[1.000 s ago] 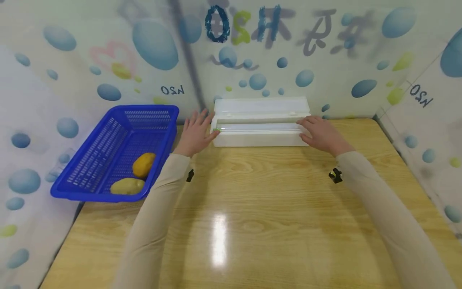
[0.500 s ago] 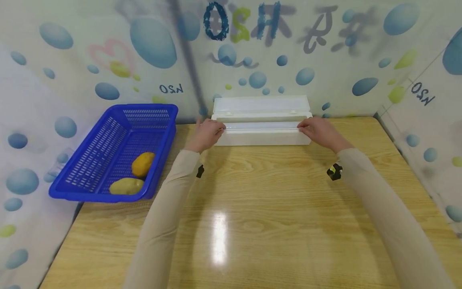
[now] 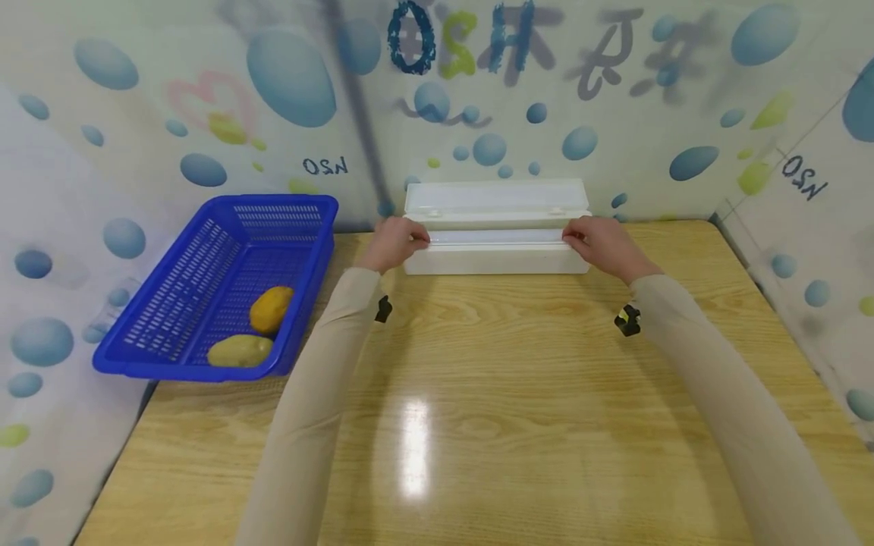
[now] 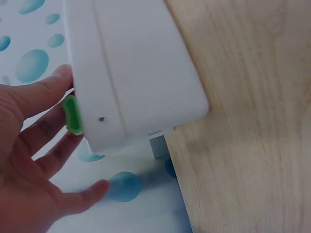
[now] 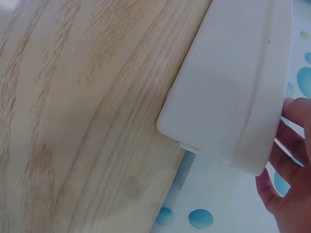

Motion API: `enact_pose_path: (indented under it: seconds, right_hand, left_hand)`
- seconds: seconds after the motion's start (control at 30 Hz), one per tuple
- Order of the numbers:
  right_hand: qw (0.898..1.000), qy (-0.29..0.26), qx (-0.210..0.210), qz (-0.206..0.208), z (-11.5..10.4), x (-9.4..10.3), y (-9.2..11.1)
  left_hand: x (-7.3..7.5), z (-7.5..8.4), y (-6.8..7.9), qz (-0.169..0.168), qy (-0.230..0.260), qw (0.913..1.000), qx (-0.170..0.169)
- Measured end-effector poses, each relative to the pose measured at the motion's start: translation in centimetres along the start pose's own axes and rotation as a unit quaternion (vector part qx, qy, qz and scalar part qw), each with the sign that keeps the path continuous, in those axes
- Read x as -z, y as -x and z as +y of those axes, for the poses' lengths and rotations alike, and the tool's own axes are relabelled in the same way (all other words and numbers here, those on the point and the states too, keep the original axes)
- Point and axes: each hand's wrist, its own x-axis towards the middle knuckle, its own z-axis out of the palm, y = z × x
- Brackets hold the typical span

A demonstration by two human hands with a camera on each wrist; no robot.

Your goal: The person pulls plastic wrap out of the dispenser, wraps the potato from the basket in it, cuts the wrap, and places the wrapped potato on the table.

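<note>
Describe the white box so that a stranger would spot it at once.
Start at the wooden table and go to its far edge, by the spotted wall. There, with the left hand and right hand at its two ends, sits a long, narrow white box, its lid tipped open toward the wall. Unlike the blue basket nearby, it is white and solid-walled.
</note>
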Motion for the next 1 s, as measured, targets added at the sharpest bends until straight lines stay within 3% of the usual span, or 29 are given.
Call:
enact_pose_path:
  seconds: [0.13, 0.27, 0.53, 1.0]
  right_hand:
    - [1.000, 0.005, 0.007, 0.006, 0.0, -0.2, -0.1]
    - [1.000, 0.000, -0.004, 0.002, 0.0, -0.4, -0.2]
    - [1.000, -0.010, -0.011, 0.007, 0.4, -0.6, -0.2]
    - [1.000, -0.006, -0.014, 0.010, 0.6, -0.7, -0.5]
  left_hand:
    - [0.4, -0.3, -0.5, -0.021, 0.059, 0.9980, 0.012]
    - [0.7, -0.5, -0.8, -0.032, 0.082, 0.9959, 0.020]
    - [0.9, -0.4, -1.1, -0.040, 0.104, 0.9936, -0.017]
    - [0.9, -0.7, -1.5, -0.056, 0.115, 0.9917, -0.001]
